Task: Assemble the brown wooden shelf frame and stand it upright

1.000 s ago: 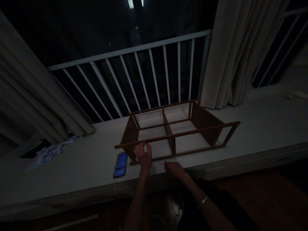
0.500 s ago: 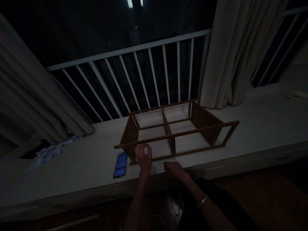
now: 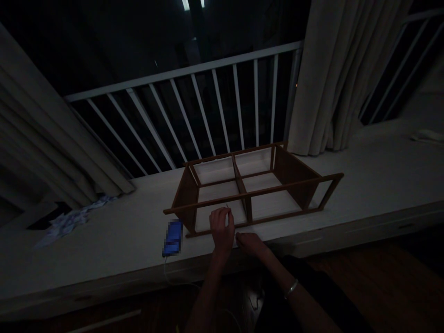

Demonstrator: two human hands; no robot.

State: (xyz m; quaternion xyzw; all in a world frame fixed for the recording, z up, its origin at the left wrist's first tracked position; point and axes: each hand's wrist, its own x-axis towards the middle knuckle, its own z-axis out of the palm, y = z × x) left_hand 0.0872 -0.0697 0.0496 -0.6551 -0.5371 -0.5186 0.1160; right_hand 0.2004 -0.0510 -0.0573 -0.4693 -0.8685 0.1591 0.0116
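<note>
A brown wooden shelf frame point(image 3: 248, 209) lies on its side on the white window ledge, with panels at both ends and one divider in the middle. My left hand point(image 3: 222, 231) is in front of its near rails, left of the divider. Thumb and forefinger are pinched on a small thin screw-like piece point(image 3: 227, 206), whose dark tip points up. Just right of it, my right hand point(image 3: 250, 243) is closed low at the ledge's front edge. What its fingers hold is hidden. The dim light blurs fine detail.
A blurred blue-screened phone point(image 3: 172, 238) with a white cable lies left of the frame. Crumpled papers point(image 3: 69, 222) are farther left. A white railing point(image 3: 194, 74) and beige curtains point(image 3: 321, 78) stand behind. Below the ledge is a dark wooden floor point(image 3: 385, 277).
My left hand has moved right, from the frame's left part to beside my right hand, and the thin piece in its pinch now shows. My right hand stays almost in place.
</note>
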